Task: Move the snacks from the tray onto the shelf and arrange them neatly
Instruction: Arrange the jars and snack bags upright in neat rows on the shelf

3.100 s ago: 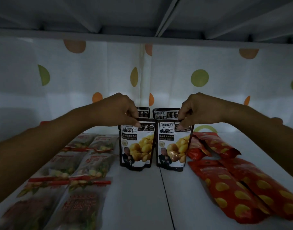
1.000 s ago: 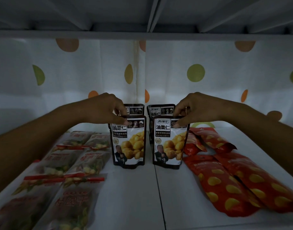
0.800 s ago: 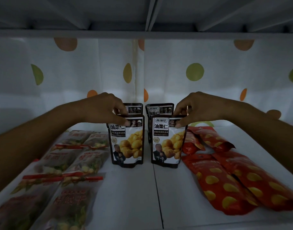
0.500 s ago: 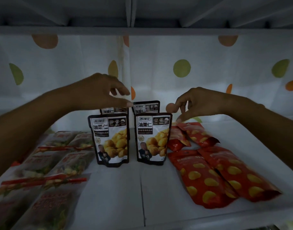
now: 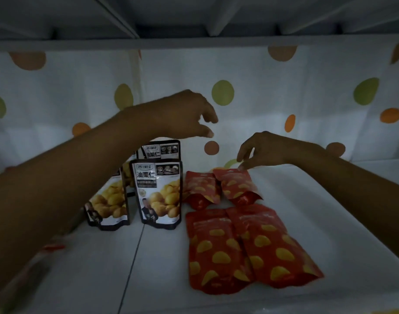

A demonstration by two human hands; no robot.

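Black chestnut pouches stand upright on the white shelf [image 5: 329, 211]: a front right one [image 5: 159, 193], a front left one [image 5: 110, 200] partly behind my left forearm, and another [image 5: 161, 149] behind. My left hand [image 5: 185, 114] hovers above them, fingers apart, holding nothing. Several red pouches with yellow spots lie flat to the right: two small ones [image 5: 202, 189] [image 5: 236, 184] at the back, two large ones [image 5: 214, 250] [image 5: 277, 245] in front. My right hand [image 5: 262, 150] is just above the far edge of the back right red pouch, fingertips close to it, holding nothing.
A white curtain with green and orange dots [image 5: 223, 92] hangs behind the shelf. The upper shelf's underside [image 5: 194, 19] is low overhead. Clear snack packets at the left are mostly hidden by my left arm. A seam [image 5: 133, 257] runs down the shelf board.
Both hands have let go of the two front chestnut pouches, which stay standing. My left hand rose above them; my right hand moved right and down to the back red pouch. The view shifted right.
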